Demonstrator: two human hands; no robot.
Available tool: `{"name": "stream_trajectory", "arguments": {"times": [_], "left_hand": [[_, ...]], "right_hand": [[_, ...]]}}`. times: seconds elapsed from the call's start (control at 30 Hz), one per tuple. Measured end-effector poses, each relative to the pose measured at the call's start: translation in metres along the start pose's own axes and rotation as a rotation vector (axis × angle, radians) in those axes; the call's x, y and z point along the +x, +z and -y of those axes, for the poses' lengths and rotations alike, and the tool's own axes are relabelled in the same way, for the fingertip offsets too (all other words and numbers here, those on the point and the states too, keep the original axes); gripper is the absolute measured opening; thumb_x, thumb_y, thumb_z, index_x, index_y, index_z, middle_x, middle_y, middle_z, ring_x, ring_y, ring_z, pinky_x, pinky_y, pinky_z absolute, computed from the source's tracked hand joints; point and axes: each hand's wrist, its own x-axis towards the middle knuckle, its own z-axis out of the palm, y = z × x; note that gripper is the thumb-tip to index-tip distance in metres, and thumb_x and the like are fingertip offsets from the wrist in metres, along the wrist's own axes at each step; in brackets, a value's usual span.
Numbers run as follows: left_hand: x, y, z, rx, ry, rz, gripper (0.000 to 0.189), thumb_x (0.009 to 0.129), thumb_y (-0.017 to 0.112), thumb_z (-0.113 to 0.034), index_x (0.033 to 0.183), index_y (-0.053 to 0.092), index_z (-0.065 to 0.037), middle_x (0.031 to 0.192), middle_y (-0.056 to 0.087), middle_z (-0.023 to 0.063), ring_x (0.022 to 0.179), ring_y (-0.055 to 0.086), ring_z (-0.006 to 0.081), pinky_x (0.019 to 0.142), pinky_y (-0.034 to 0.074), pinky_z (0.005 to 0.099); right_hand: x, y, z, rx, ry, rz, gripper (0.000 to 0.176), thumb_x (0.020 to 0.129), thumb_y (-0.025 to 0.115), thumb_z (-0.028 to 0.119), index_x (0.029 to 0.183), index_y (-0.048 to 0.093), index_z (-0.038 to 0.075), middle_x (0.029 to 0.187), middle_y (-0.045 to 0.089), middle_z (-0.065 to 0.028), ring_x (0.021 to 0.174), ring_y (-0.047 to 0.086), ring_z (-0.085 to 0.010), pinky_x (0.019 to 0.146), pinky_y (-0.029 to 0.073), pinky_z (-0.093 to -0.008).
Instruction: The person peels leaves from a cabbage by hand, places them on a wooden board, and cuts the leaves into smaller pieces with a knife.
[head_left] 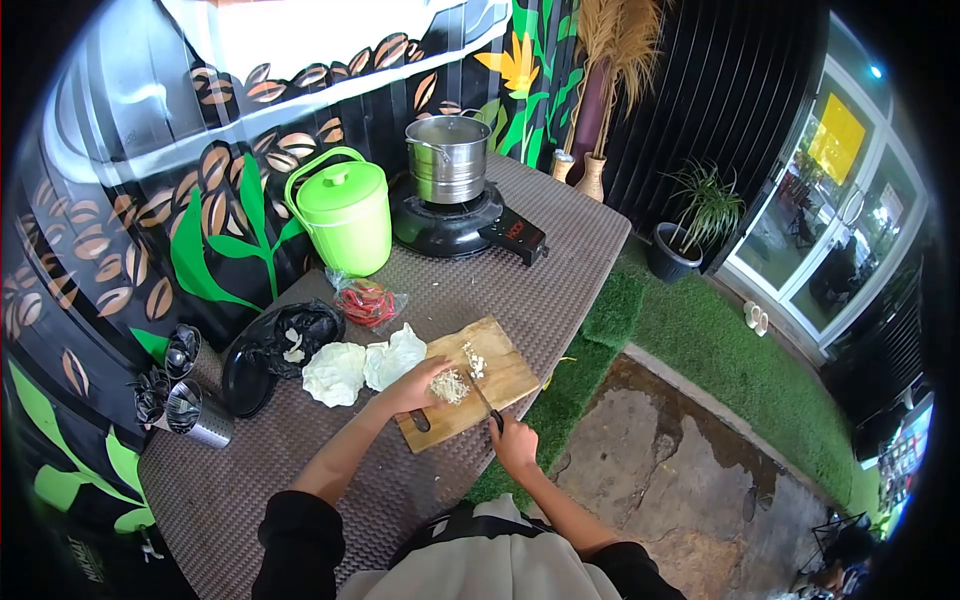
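Observation:
A wooden cutting board (508,372) lies at an angle near the table's front edge. My right hand (515,446) is closed round the dark handle of a knife (486,402), whose blade reaches over the board. My left hand (415,388) rests at the board's left side, fingers stretched beside a pile of finely shredded pale vegetable (450,386). Small chopped white pieces (475,362) lie just beyond the blade. Left of the board are pale cabbage leaves (335,374), flat on the table.
A steel pot (447,160) stands on a black portable stove (445,228). Nearby are a lime-green lidded bucket (347,215), a plastic bag of red chillies (366,302), a black plastic bag (310,325) and metal utensil holders (200,412). The woven-pattern table (560,225) ends at right above artificial grass.

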Motion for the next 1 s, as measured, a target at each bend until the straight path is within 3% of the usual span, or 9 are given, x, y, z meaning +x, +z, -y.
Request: {"name": "stream_trajectory", "arguments": {"times": [0.13,0.27,0.37,0.67,0.73,1.0], "left_hand": [[0.006,0.008,0.015,0.140,-0.046,0.099,0.068,0.064,0.082,-0.024,0.123,0.055,-0.003,0.125,0.053,0.0151,0.121,0.047,0.0313,0.104,0.036,0.0389],[0.012,0.021,0.009,0.108,-0.023,0.139,0.066,0.064,0.082,-0.024,0.122,0.056,-0.004,0.122,0.056,0.0148,0.116,0.049,0.0328,0.101,0.038,0.0403],[0.012,0.029,-0.001,0.077,-0.116,0.120,0.065,0.065,0.081,-0.024,0.121,0.056,-0.004,0.118,0.058,0.0139,0.113,0.050,0.0336,0.098,0.039,0.0412],[0.001,0.019,-0.013,0.120,0.052,-0.059,0.071,0.062,0.083,-0.024,0.125,0.055,-0.006,0.120,0.059,0.0123,0.116,0.049,0.0327,0.099,0.039,0.0411],[-0.001,0.015,-0.007,0.018,0.003,0.004,0.069,0.064,0.083,-0.023,0.125,0.056,-0.006,0.125,0.056,0.0156,0.118,0.051,0.0308,0.100,0.040,0.0382],[0.000,0.025,-0.007,0.065,-0.148,-0.026,0.060,0.069,0.080,-0.024,0.120,0.058,-0.001,0.121,0.059,0.0156,0.117,0.052,0.0310,0.098,0.042,0.0385]], "right_hand": [[0.006,0.014,0.002,-0.028,0.006,0.026,0.032,0.089,0.056,0.033,0.083,0.058,0.002,0.067,0.063,-0.0222,0.063,0.064,-0.0394,0.058,0.052,-0.0473],[0.013,0.022,0.003,0.087,-0.015,0.045,0.032,0.091,0.055,0.031,0.084,0.058,0.000,0.068,0.062,-0.0252,0.064,0.063,-0.0419,0.058,0.051,-0.0485],[0.016,0.020,0.008,0.137,0.011,0.034,0.031,0.091,0.054,0.029,0.085,0.058,-0.001,0.068,0.061,-0.0263,0.065,0.062,-0.0434,0.059,0.050,-0.0498],[0.005,0.012,0.014,0.214,-0.006,-0.013,0.027,0.092,0.054,0.025,0.084,0.055,-0.002,0.066,0.059,-0.0277,0.062,0.061,-0.0452,0.056,0.049,-0.0513],[0.004,0.012,0.015,0.192,0.009,0.022,0.028,0.092,0.054,0.025,0.085,0.055,-0.002,0.066,0.060,-0.0276,0.062,0.061,-0.0451,0.056,0.049,-0.0516],[0.007,0.008,0.013,0.059,0.000,0.067,0.031,0.093,0.052,0.029,0.086,0.053,-0.001,0.067,0.061,-0.0264,0.063,0.062,-0.0446,0.055,0.050,-0.0515]]}}
